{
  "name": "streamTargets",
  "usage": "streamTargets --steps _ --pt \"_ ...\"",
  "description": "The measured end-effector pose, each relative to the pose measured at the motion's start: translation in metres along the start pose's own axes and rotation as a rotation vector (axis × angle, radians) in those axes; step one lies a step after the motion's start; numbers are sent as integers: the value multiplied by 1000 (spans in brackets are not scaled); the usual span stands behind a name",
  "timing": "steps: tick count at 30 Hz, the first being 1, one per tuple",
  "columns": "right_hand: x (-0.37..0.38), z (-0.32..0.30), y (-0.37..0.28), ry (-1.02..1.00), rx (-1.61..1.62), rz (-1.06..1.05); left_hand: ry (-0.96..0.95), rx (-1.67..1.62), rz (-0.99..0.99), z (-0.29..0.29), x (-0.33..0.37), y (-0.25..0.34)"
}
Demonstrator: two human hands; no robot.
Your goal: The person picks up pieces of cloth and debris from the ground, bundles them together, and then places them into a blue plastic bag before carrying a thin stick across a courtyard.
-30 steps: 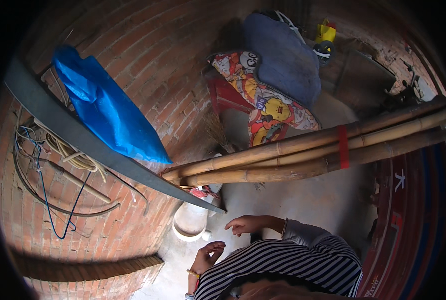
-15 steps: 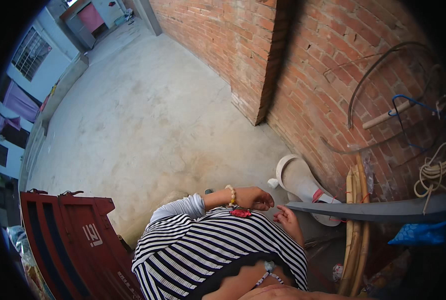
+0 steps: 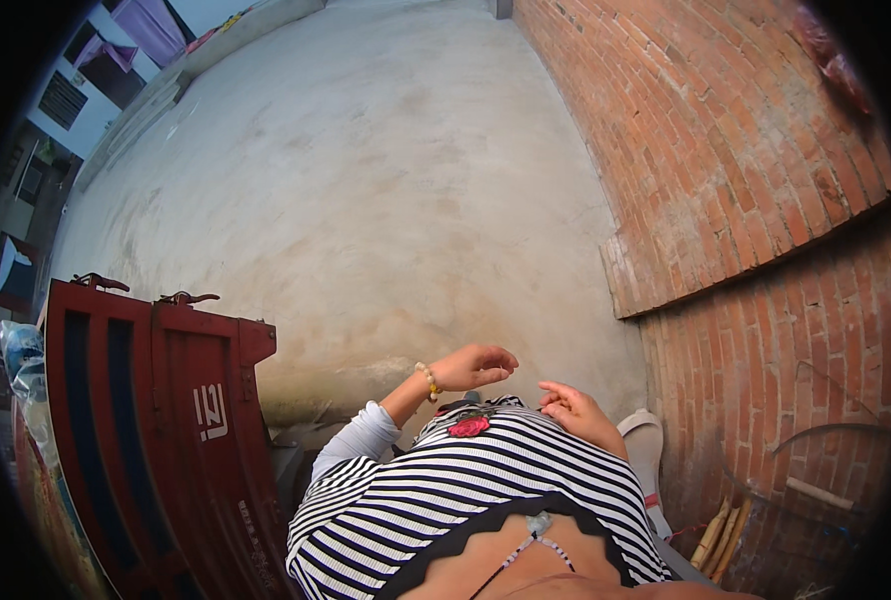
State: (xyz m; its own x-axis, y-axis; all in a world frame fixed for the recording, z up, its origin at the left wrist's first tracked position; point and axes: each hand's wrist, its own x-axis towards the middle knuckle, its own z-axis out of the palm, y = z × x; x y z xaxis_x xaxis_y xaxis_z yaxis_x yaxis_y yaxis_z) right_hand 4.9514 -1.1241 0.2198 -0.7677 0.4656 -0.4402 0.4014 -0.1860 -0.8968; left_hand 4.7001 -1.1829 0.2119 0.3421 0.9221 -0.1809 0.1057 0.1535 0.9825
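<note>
My left hand (image 3: 476, 368) hovers in front of my chest, its fingers loosely bent and the thumb apart. It holds nothing. A beaded bracelet (image 3: 428, 382) circles that wrist, below which a pale grey sleeve (image 3: 371, 432) is bunched. My right hand (image 3: 578, 412) is a short way to the right, close against my striped top (image 3: 486, 465), with relaxed, slightly curled fingers and nothing visible in them. A gap separates the two hands. The red flower (image 3: 469, 427) on my top lies just below my left hand.
A red metal panel with latches (image 3: 206, 390) stands at my left. To my right rises a brick wall (image 3: 706, 170); beside it are a white rounded object (image 3: 644, 445), partly hidden by my arm, and several bamboo-like poles (image 3: 723, 538). Concrete ground (image 3: 366, 200) stretches ahead.
The view has swung, so the wall things sit lower and the long grey blade-like strip has left view. My hands have drawn slightly apart.
</note>
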Motion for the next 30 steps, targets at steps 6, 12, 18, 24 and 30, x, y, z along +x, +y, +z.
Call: streamTargets --steps 6,12,18,24,30 --pt "110 -80 -19 -59 -17 27 106 -39 -35 -59 48 -23" --pt "254 -159 -83 -202 -211 -26 620 -311 -346 -156 103 -146" --pt "415 -195 -166 -553 -496 -132 1541 -621 -856 -125 -22 -301" --pt "602 -157 -217 -725 -504 32 1533 -661 -1273 -53 -42 -286" --pt "784 -127 -216 -485 -437 148 1210 -623 -1265 -208 -26 -296"
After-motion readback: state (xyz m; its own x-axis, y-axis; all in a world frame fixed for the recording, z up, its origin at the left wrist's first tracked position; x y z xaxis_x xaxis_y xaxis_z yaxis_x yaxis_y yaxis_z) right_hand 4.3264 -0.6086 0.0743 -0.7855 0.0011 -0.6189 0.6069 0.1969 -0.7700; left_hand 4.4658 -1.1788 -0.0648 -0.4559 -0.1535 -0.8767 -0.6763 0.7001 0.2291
